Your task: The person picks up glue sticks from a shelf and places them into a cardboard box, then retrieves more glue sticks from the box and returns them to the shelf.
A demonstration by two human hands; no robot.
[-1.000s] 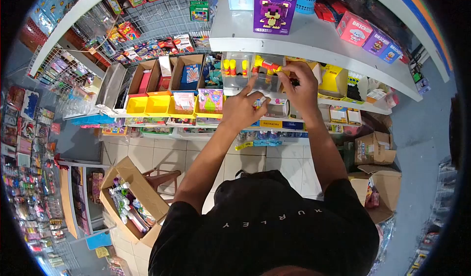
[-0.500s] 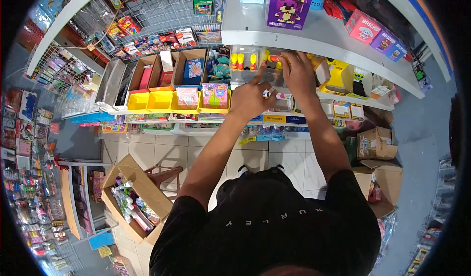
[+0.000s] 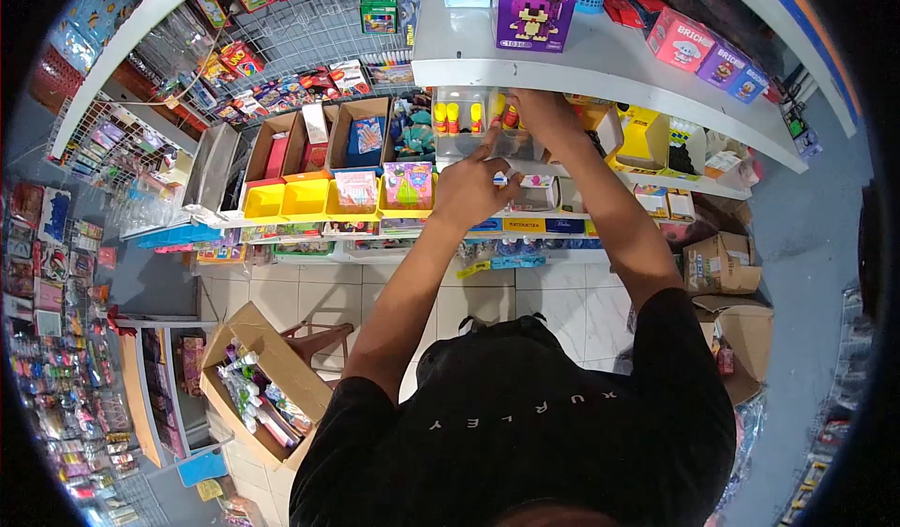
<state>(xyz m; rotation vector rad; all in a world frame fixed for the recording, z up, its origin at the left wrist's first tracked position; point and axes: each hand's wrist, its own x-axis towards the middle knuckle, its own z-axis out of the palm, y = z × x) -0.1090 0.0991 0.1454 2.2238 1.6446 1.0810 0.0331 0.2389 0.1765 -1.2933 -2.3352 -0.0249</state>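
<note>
Yellow-and-red tubes [image 3: 453,119] upright in clear bin [image 3: 459,150], just beyond open left hand [image 3: 472,189], index finger extended; right hand [image 3: 544,114] beside tubes, grip hidden, cannot tell. Light fingertip contact best; sideways push could topple tubes.

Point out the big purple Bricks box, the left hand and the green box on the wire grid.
Big purple Bricks box [image 3: 532,16]: head view, printed front.
Left hand [image 3: 467,189]: head view, back of hand.
Green box [image 3: 379,4]: head view, upper front.

The bottles [image 3: 453,118] are yellow and red; the box [image 3: 532,13], purple.
</note>
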